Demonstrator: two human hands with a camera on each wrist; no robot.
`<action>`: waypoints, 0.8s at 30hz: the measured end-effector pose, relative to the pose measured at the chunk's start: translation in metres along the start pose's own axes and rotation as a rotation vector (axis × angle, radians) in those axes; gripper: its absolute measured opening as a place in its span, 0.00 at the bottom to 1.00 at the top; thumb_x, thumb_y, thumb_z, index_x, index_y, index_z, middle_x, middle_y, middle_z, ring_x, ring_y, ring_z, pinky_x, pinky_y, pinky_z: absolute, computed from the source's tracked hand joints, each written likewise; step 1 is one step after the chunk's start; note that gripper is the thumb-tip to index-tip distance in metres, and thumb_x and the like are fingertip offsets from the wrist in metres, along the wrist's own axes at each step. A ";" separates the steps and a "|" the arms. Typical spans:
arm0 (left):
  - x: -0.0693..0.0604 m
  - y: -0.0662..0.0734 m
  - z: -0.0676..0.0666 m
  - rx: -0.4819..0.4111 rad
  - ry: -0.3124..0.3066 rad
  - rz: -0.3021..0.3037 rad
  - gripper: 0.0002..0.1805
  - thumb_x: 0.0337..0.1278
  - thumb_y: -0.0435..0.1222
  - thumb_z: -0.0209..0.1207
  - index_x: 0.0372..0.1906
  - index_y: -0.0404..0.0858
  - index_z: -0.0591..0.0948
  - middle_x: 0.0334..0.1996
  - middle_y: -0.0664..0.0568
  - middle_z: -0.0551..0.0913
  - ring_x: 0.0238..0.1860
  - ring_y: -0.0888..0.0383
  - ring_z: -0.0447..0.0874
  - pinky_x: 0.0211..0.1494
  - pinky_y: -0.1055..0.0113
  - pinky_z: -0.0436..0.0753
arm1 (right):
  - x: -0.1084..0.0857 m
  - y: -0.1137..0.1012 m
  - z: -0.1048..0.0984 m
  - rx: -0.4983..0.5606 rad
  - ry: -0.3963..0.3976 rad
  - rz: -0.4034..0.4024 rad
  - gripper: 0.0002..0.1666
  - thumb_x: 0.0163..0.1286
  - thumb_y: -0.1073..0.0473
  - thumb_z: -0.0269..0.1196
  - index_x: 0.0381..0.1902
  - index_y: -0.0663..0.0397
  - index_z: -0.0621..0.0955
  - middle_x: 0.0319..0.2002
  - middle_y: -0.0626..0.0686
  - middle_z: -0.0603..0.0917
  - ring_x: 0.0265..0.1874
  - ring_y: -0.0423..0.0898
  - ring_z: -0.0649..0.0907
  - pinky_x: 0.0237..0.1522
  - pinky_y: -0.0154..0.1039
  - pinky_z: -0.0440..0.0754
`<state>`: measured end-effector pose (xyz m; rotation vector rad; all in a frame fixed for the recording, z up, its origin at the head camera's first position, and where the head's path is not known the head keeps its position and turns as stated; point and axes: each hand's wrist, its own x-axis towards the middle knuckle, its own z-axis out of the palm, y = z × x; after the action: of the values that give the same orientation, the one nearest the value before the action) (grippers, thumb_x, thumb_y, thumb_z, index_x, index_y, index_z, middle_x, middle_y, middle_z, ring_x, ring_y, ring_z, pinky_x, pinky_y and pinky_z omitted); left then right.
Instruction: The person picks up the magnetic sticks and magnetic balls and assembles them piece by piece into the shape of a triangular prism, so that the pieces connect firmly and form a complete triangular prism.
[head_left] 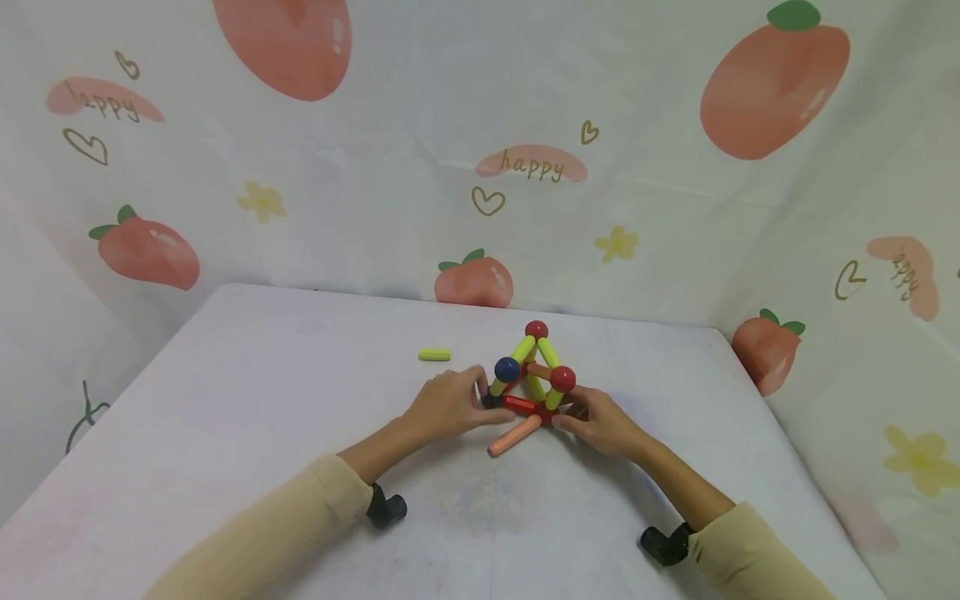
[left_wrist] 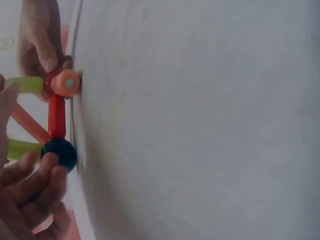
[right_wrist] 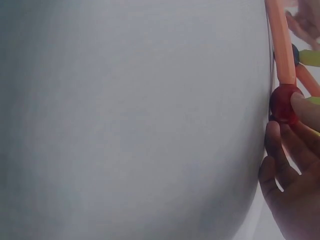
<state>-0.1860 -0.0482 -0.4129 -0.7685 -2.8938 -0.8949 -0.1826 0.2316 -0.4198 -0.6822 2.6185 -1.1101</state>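
Observation:
A frame of magnetic rods and balls stands on the table, with a blue ball (head_left: 507, 369) and two red balls, one in front (head_left: 562, 379) and one behind (head_left: 536, 331), along its top. My left hand (head_left: 450, 404) pinches the dark blue ball (left_wrist: 60, 154) at its lower left corner. At the lower right corner, my right hand (head_left: 600, 421) holds a red ball (right_wrist: 285, 102) between thumb and fingers. A red rod (head_left: 520, 405) joins these two balls. From the held red ball an orange rod (head_left: 514, 436) sticks out toward me, its metal-tipped end free. Yellow-green rods (head_left: 549, 352) form the upper part.
A loose yellow-green rod (head_left: 434, 355) lies on the white table (head_left: 315, 367), left of the frame. Behind the table hangs a fruit-print cloth (head_left: 375, 208). Black wrist devices, left (head_left: 387, 508) and right (head_left: 666, 545), sit at the sleeve cuffs.

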 end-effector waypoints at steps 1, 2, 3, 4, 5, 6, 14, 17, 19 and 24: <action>-0.003 0.000 0.000 0.022 -0.054 0.000 0.29 0.44 0.64 0.70 0.35 0.43 0.78 0.16 0.60 0.73 0.20 0.63 0.71 0.23 0.70 0.71 | 0.000 0.000 0.000 -0.002 0.001 0.002 0.23 0.68 0.57 0.66 0.58 0.61 0.78 0.48 0.54 0.84 0.43 0.48 0.83 0.44 0.37 0.82; -0.006 0.000 0.001 0.044 -0.104 0.012 0.29 0.43 0.65 0.69 0.32 0.45 0.79 0.16 0.61 0.73 0.21 0.63 0.71 0.24 0.70 0.71 | 0.000 0.000 0.000 -0.002 0.003 0.005 0.23 0.68 0.57 0.66 0.58 0.61 0.78 0.48 0.54 0.84 0.43 0.48 0.83 0.44 0.36 0.82; -0.008 0.001 0.002 0.059 -0.148 0.031 0.28 0.42 0.65 0.69 0.30 0.46 0.80 0.16 0.61 0.74 0.22 0.63 0.72 0.24 0.70 0.71 | 0.000 -0.001 0.000 -0.004 0.004 0.008 0.23 0.68 0.57 0.66 0.58 0.61 0.78 0.48 0.54 0.84 0.43 0.48 0.83 0.44 0.37 0.82; -0.010 0.002 0.002 0.070 -0.187 0.050 0.26 0.42 0.65 0.69 0.30 0.47 0.81 0.17 0.62 0.74 0.23 0.63 0.72 0.25 0.70 0.71 | 0.000 -0.001 0.000 -0.007 0.006 0.011 0.23 0.68 0.57 0.66 0.58 0.61 0.79 0.48 0.54 0.84 0.43 0.48 0.83 0.44 0.37 0.82; -0.012 0.003 0.003 0.070 -0.221 0.067 0.24 0.43 0.63 0.70 0.29 0.48 0.81 0.18 0.63 0.74 0.24 0.64 0.72 0.26 0.70 0.71 | 0.000 -0.001 0.000 -0.010 0.008 0.010 0.23 0.68 0.57 0.66 0.58 0.61 0.79 0.48 0.54 0.84 0.43 0.48 0.83 0.44 0.37 0.82; -0.013 0.004 0.004 0.069 -0.243 0.084 0.21 0.45 0.61 0.71 0.30 0.48 0.81 0.19 0.63 0.75 0.24 0.64 0.72 0.26 0.70 0.72 | 0.000 -0.001 0.000 -0.010 0.011 0.014 0.23 0.68 0.57 0.67 0.57 0.61 0.79 0.48 0.54 0.84 0.43 0.48 0.83 0.44 0.37 0.82; -0.020 0.012 0.007 0.025 -0.231 0.109 0.08 0.54 0.43 0.69 0.35 0.44 0.85 0.21 0.63 0.76 0.25 0.65 0.72 0.29 0.73 0.74 | 0.000 -0.002 0.001 -0.009 0.009 0.028 0.24 0.68 0.58 0.66 0.59 0.61 0.78 0.50 0.55 0.84 0.43 0.48 0.83 0.44 0.37 0.82; -0.023 0.014 0.004 0.014 -0.128 0.152 0.09 0.54 0.41 0.70 0.38 0.43 0.86 0.23 0.63 0.78 0.26 0.65 0.73 0.31 0.74 0.76 | 0.000 -0.001 0.001 -0.008 0.007 0.029 0.24 0.68 0.58 0.66 0.59 0.61 0.78 0.50 0.55 0.84 0.43 0.48 0.83 0.44 0.37 0.82; -0.024 0.016 0.001 -0.012 -0.026 0.197 0.10 0.55 0.40 0.70 0.40 0.41 0.86 0.25 0.62 0.80 0.27 0.65 0.74 0.32 0.75 0.77 | 0.000 -0.001 0.001 -0.011 0.008 0.018 0.24 0.68 0.58 0.66 0.58 0.61 0.78 0.49 0.55 0.84 0.42 0.48 0.83 0.44 0.37 0.82; -0.017 0.019 -0.002 -0.092 0.188 0.292 0.12 0.52 0.38 0.73 0.41 0.39 0.86 0.27 0.59 0.82 0.28 0.64 0.75 0.33 0.75 0.77 | 0.000 0.000 0.001 -0.009 0.009 0.007 0.23 0.68 0.57 0.66 0.58 0.61 0.78 0.48 0.54 0.84 0.42 0.47 0.83 0.43 0.37 0.82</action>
<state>-0.1628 -0.0435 -0.4035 -1.0191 -2.5102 -1.0075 -0.1827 0.2312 -0.4207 -0.6701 2.6329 -1.1034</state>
